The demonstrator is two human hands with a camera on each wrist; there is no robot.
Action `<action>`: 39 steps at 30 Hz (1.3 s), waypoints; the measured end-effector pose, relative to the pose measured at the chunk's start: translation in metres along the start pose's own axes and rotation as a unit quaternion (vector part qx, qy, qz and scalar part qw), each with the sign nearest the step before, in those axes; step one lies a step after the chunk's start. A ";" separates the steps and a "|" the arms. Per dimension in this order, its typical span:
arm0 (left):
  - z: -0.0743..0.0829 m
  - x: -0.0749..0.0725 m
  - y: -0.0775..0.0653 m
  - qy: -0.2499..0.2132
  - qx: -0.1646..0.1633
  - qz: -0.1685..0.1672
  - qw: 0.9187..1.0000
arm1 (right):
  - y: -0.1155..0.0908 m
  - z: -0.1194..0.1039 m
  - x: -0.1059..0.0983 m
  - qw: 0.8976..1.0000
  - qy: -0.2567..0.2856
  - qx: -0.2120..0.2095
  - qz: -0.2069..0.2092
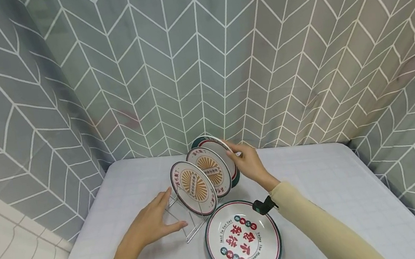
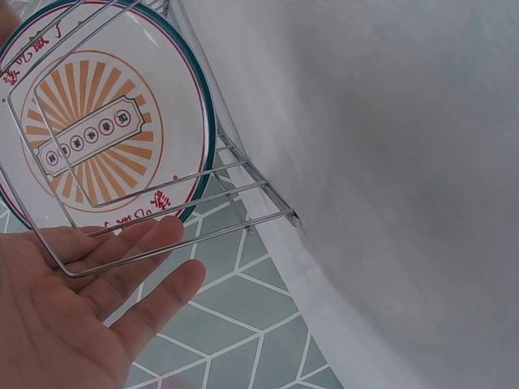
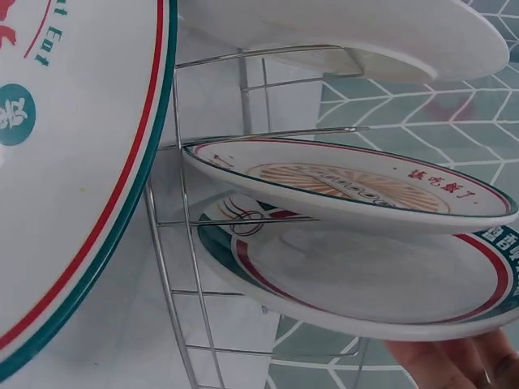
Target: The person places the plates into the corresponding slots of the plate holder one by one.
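A wire dish rack (image 1: 195, 232) holds plates standing on edge. The front plate (image 1: 194, 188) and middle plate (image 1: 211, 171) carry an orange sunburst; behind them is a rear plate (image 3: 365, 284) with a red band and green rim. My right hand (image 1: 250, 162) holds this rear plate by its right edge, fingers (image 3: 430, 365) on its back side. At the rack's left front, my left hand (image 1: 145, 226) has its fingers extended and thumb spread. In the left wrist view its fingers (image 2: 154, 243) lie against the rack wires (image 2: 259, 185), close to the front plate's rim.
A larger green-rimmed plate (image 1: 243, 238) with red characters lies face up on the white-covered table (image 1: 308, 177), just right of the rack. A grey patterned curtain (image 1: 183, 62) hangs along the table's back edge, with more at the sides.
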State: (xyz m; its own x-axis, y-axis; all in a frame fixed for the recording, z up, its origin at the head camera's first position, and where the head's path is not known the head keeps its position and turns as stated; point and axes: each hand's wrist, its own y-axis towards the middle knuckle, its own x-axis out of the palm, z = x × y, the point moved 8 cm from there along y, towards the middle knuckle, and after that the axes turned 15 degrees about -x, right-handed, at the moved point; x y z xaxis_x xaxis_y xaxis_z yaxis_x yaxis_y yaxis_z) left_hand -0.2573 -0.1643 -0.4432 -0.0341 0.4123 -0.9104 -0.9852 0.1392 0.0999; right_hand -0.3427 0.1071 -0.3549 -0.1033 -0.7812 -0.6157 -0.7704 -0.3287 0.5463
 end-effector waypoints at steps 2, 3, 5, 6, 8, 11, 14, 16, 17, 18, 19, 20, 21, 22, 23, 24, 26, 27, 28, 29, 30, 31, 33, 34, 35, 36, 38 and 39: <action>0.000 0.002 0.000 -0.003 0.000 -0.001 1.000 | -0.003 0.003 0.000 1.000 0.008 0.003 0.000; 0.000 0.003 0.000 -0.003 0.000 -0.001 1.000 | -0.004 0.004 0.000 1.000 0.010 0.003 -0.002; 0.000 0.006 0.000 -0.005 -0.002 -0.003 1.000 | -0.007 0.005 -0.001 1.000 0.008 0.003 -0.012; 0.000 0.008 0.000 -0.006 -0.003 -0.003 1.000 | -0.008 0.005 -0.001 1.000 0.005 0.000 -0.018; 0.001 0.010 0.000 -0.005 -0.004 -0.004 1.000 | -0.013 0.005 -0.003 1.000 -0.001 -0.001 -0.028; 0.002 0.011 -0.002 -0.002 -0.003 -0.005 1.000 | -0.025 0.005 -0.009 0.999 0.005 0.010 -0.034; 0.004 0.006 -0.003 -0.002 0.001 0.000 1.000 | -0.054 0.014 -0.018 0.997 0.044 0.053 -0.030; 0.004 0.003 -0.002 0.001 0.004 0.001 1.000 | -0.086 0.026 -0.023 0.991 0.078 0.102 -0.029; 0.003 0.001 -0.001 0.002 0.006 0.002 1.000 | -0.103 0.032 -0.023 0.987 0.098 0.126 -0.031; 0.003 -0.001 0.000 0.005 0.008 0.003 1.000 | -0.120 0.038 -0.023 0.981 0.119 0.148 -0.039; 0.002 -0.003 0.000 0.010 0.010 0.003 1.000 | -0.136 0.044 -0.021 0.975 0.140 0.167 -0.050; 0.001 -0.004 0.001 0.013 0.011 0.003 1.000 | -0.151 0.048 -0.018 0.968 0.160 0.184 -0.062; 0.000 -0.006 0.002 0.014 0.011 0.004 1.000 | -0.164 0.052 -0.013 0.958 0.188 0.201 -0.079; 0.000 -0.008 0.002 0.014 0.013 0.005 1.000 | -0.174 0.054 -0.008 0.950 0.210 0.209 -0.099; -0.002 -0.009 0.003 0.012 0.011 0.005 1.000 | -0.183 0.055 -0.002 0.941 0.231 0.216 -0.118; -0.003 -0.009 0.003 0.012 0.010 0.004 1.000 | -0.190 0.056 0.002 0.934 0.245 0.222 -0.136; -0.005 -0.008 0.003 0.007 0.004 -0.001 1.000 | -0.200 0.058 0.009 0.926 0.257 0.230 -0.154; -0.006 -0.007 0.002 0.003 0.002 -0.003 1.000 | -0.203 0.059 0.012 0.924 0.258 0.233 -0.159; -0.007 -0.005 0.002 0.001 0.001 -0.006 1.000 | -0.205 0.060 0.013 0.926 0.252 0.232 -0.161; -0.008 -0.004 0.002 0.000 -0.003 -0.007 1.000 | -0.206 0.061 0.014 0.926 0.248 0.233 -0.160; -0.008 -0.003 0.001 0.000 -0.004 -0.005 1.000 | -0.206 0.062 0.014 0.928 0.245 0.233 -0.157; -0.008 -0.002 0.001 -0.001 -0.004 -0.004 1.000 | -0.207 0.062 0.013 0.930 0.242 0.232 -0.154; -0.008 -0.002 0.001 -0.002 -0.004 0.001 1.000 | -0.207 0.063 0.013 0.931 0.242 0.230 -0.150; -0.008 -0.001 0.001 -0.003 -0.005 0.002 1.000 | -0.208 0.063 0.012 0.931 0.244 0.229 -0.149; -0.008 -0.001 0.001 -0.003 -0.005 0.002 1.000 | -0.208 0.063 0.012 0.930 0.246 0.229 -0.148; -0.007 0.000 0.001 -0.004 -0.006 0.000 1.000 | -0.208 0.063 0.011 0.930 0.247 0.229 -0.147; -0.006 0.001 0.002 -0.005 -0.005 -0.002 1.000 | -0.210 0.063 0.010 0.930 0.245 0.230 -0.146; -0.005 0.002 0.002 -0.007 -0.005 -0.004 1.000 | -0.210 0.063 0.009 0.931 0.243 0.231 -0.146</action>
State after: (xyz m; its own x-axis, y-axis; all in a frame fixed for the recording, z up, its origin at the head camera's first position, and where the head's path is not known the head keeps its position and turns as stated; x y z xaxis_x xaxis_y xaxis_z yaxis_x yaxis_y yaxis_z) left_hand -0.2604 -0.1680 -0.4469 -0.0250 0.4232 -0.9057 -0.9871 0.1327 0.0892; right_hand -0.2213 0.2029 -0.5113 0.3620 -0.8794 -0.3093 -0.9215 -0.3877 0.0240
